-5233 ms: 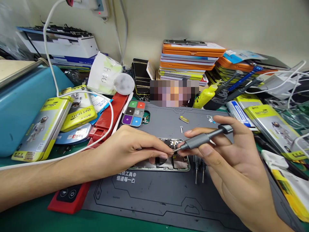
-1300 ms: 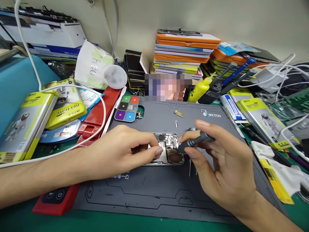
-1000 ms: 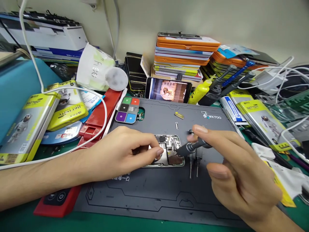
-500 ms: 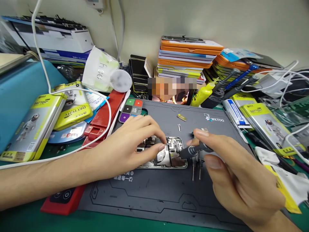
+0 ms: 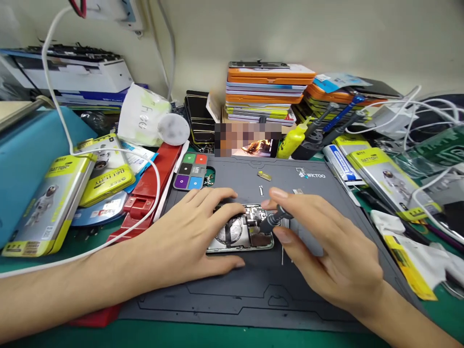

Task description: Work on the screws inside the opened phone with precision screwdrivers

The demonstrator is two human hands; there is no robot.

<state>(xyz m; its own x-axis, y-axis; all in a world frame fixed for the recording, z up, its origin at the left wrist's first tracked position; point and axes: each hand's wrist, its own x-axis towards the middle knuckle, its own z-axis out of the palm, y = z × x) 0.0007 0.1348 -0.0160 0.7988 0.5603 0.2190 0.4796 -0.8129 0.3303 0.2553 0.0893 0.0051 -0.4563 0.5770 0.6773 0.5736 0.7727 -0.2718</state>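
An opened phone (image 5: 259, 240) lies on the dark grey work mat (image 5: 217, 299), its circuit parts and a round coil exposed. My left hand (image 5: 192, 224) spans its left part, fingers over the far side and thumb along the near edge, steadying it. A dark screwdriver (image 5: 270, 223) is pinched between the thumb and fingers of my right hand (image 5: 329, 246). Its lower end is over the phone's right end; the tip itself is too small to make out. Thin metal bits (image 5: 282, 253) show on the mat beneath my right hand.
Beyond the phone lie a small metal strip (image 5: 261, 190) and a gold-coloured piece (image 5: 264, 175). A coloured square tray (image 5: 190, 171) sits at the mat's far left corner. Battery boxes (image 5: 50, 205) flank the mat. A white cable (image 5: 158, 179) loops at left; a yellow bottle (image 5: 292, 140) stands behind.
My left thumb has moved from above the phone's parts to its near edge. My right hand has closed in on the phone with the screwdriver, now more upright. The whole view has shifted slightly.
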